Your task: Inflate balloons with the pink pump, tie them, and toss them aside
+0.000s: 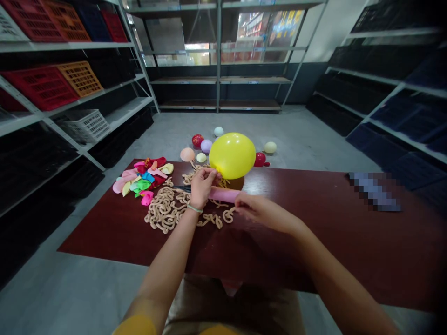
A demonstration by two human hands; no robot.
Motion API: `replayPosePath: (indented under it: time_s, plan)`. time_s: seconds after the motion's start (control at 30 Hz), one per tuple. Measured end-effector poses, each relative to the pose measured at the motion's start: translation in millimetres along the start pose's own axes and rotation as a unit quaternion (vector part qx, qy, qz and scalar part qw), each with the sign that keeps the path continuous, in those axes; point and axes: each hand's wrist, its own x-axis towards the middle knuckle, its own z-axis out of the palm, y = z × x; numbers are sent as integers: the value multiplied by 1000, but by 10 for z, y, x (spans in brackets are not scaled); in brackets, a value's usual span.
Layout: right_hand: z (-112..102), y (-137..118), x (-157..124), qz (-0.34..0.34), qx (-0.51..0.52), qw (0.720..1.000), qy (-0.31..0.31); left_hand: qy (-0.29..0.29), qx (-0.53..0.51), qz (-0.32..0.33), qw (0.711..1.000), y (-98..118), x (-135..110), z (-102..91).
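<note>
A blown-up yellow balloon [233,156] stands above the table, its neck pinched between the thumb and fingers of my left hand [203,185]. Just below that hand lies a pink tube, which looks like a balloon pump [224,194]. The curled fingers of my right hand [252,208] close on its right end. Tan, curly, rope-like pieces [163,209] lie heaped under and beside my left hand. Something thin and black [182,189] shows at the left wrist, partly hidden. Further left is a pile of flat, colourful balloons [141,184].
The dark red table [300,242] carries a blurred-out object [375,190] at right. Several small inflated balloons [206,146] rest on the floor beyond the far edge. Metal shelves with plastic crates [80,78] stand at left; more racks [218,81] stand behind and at right.
</note>
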Motion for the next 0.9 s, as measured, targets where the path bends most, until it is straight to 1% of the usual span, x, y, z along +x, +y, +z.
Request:
replayPosePath:
  time_s: [0.07, 0.1, 0.17, 0.27, 0.37, 0.47, 0.57, 0.6, 0.67, 0.77, 0.83, 0.9]
  plan:
    - [-225, -99, -9, 10, 8, 997, 80, -2, -1, -3, 1000, -4, 2, 5]
    - [-337, -158, -6, 9, 0, 994, 109, -4, 0, -2, 1000, -6, 3, 7]
    - [-556, -297, 21, 7, -27, 987, 156, -13, 11, 7, 1000, -9, 2, 7]
    - [-861, -548, 122, 2, -85, 973, 214, -30, 52, 40, 997, -17, -12, 6]
    - [-1114, -797, 324, -21, -122, 959, 255, -39, 101, 70, 992, -32, -39, 10]
    - [-1254, -939, 626, -26, -147, 942, 302, -40, 144, 97, 984, -42, -69, 16]
    - [-1233, -919, 926, -1, -185, 927, 326, -48, 197, 154, 967, -30, -88, 12]
    - [-1192, -883, 999, 10, -200, 926, 319, -48, 217, 182, 958, -24, -90, 6]
    - [-1074, -788, 1083, 35, -234, 933, 270, -36, 255, 242, 935, -14, -86, -8]
    - [-877, -643, 1066, 59, -284, 938, 188, 8, 299, 309, 903, -13, -71, -28]
    - [-777, -565, 1009, 64, -309, 935, 163, 30, 321, 331, 887, -10, -66, -34]
    - [-713, -505, 955, 66, -321, 932, 155, 25, 326, 342, 881, 5, -68, -32]
